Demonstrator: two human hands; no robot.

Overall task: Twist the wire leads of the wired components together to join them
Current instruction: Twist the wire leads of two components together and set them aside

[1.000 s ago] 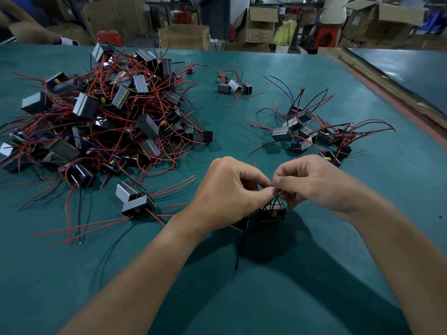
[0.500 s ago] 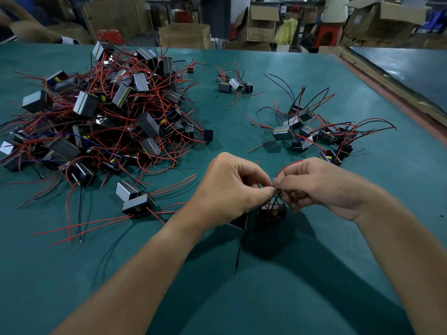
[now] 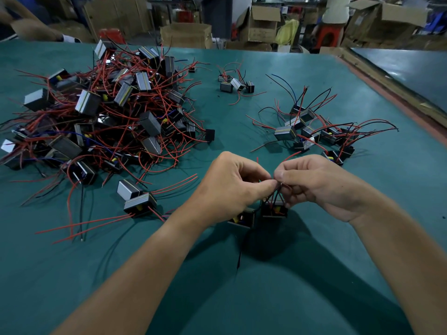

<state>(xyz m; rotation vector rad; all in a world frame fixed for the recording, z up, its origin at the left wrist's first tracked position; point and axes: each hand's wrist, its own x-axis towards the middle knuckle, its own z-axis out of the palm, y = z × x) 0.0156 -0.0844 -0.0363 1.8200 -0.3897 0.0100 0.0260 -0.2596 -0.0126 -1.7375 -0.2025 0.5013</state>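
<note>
Two small black wired components, one [image 3: 242, 218] below my left hand and one [image 3: 274, 210] below my right hand, hang just above the green table. Their thin red and black wire leads [image 3: 275, 189] rise to where my fingertips meet. My left hand [image 3: 232, 184] pinches the leads between thumb and forefinger. My right hand [image 3: 314, 182] pinches the same lead ends from the other side, thumb tip against my left thumb. A red lead [image 3: 291, 155] curls out above my right hand. A black lead [image 3: 242, 250] dangles down toward me.
A big tangled pile of components with red wires [image 3: 101, 117] fills the left of the table [image 3: 290, 298]. A smaller group [image 3: 314, 131] lies right of centre, a few more [image 3: 233, 83] at the back. Two loose components [image 3: 135, 197] lie near my left forearm. Cardboard boxes stand beyond the table.
Both hands stay pinched together on the leads with small finger shifts. The red lead above my right hand has sprung up and out to the right.
</note>
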